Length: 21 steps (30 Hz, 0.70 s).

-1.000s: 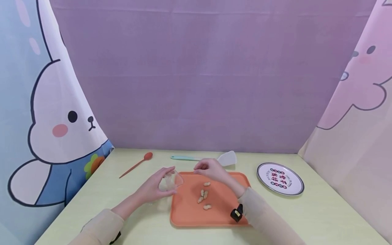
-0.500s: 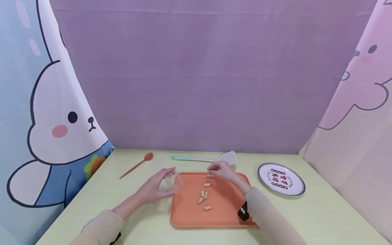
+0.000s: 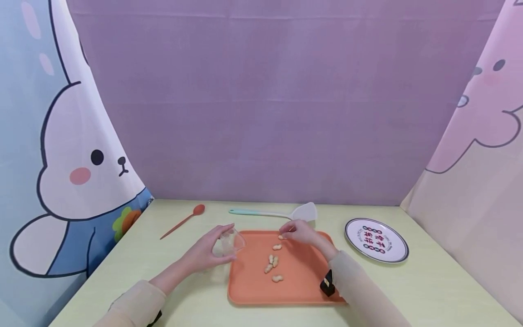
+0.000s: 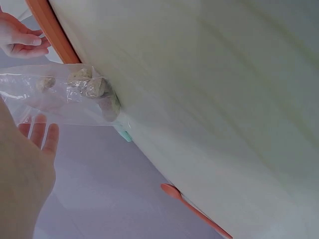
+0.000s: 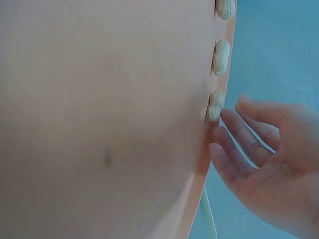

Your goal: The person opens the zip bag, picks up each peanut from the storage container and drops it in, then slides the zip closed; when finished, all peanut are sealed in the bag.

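Note:
In the head view my left hand (image 3: 208, 249) holds a clear plastic bag (image 3: 225, 243) at the left edge of an orange tray (image 3: 249, 290). The left wrist view shows several peanuts (image 4: 94, 88) inside the bag (image 4: 55, 107). My right hand (image 3: 300, 231) is low over the tray's far side, its fingertips beside a peanut (image 3: 280, 237). The right wrist view shows that peanut (image 5: 215, 106) on the tray, near or touching the loosely bent fingers (image 5: 234, 149); no pinch shows. More peanuts (image 3: 278, 278) lie across the tray's middle.
Behind the tray lies a spatula (image 3: 304, 212) with a pale green handle. A red spoon (image 3: 198, 210) is at the back left of the pale table (image 3: 184, 299). To the right of the tray is a white plate (image 3: 377, 240) with a dark rim and red lettering.
My right hand has moved right and slightly toward me, from near the bag to the far peanut, which came into view beneath it. The left hand and bag have stayed in place.

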{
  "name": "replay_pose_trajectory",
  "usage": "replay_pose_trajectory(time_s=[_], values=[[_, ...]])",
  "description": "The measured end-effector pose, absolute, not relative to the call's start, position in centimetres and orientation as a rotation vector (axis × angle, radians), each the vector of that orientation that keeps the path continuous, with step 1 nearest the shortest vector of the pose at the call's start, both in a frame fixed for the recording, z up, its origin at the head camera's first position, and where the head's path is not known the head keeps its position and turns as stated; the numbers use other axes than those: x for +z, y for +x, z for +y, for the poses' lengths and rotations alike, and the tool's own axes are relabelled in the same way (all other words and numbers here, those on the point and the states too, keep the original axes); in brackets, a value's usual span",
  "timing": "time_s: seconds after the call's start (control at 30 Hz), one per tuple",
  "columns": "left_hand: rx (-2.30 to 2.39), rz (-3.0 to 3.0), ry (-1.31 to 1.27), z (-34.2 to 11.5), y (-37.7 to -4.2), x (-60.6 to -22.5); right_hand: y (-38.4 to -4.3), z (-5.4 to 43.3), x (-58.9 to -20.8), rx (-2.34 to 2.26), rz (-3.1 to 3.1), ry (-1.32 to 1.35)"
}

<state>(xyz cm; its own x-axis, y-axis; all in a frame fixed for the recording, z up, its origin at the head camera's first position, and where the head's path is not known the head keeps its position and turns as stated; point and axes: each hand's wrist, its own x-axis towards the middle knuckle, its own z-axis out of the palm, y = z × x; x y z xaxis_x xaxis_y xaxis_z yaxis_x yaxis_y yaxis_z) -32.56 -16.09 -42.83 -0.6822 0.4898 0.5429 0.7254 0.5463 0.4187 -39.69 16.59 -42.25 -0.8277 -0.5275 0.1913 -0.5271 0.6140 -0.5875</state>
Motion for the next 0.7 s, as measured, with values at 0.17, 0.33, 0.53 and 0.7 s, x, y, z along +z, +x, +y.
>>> replay_pose_trajectory(time_s=[0.17,0.33,0.53,0.7], values=[[-0.903,-2.415,-0.998,-16.01,-32.43,-42.74,-39.41,16.76,-42.08,-0.965,2.815,-0.902],[-0.904,-2.432,-0.986,-16.08,-32.36,-42.77,-39.32,16.75,-42.06,-0.895,2.786,-0.851],[-0.902,-2.437,-0.987,-16.19,-32.41,-42.87,-39.08,16.21,-41.97,-0.866,2.785,-0.795],[-0.895,-2.424,-0.996,-16.21,-32.51,-42.84,-38.76,15.93,-41.81,-0.86,2.782,-0.806]])
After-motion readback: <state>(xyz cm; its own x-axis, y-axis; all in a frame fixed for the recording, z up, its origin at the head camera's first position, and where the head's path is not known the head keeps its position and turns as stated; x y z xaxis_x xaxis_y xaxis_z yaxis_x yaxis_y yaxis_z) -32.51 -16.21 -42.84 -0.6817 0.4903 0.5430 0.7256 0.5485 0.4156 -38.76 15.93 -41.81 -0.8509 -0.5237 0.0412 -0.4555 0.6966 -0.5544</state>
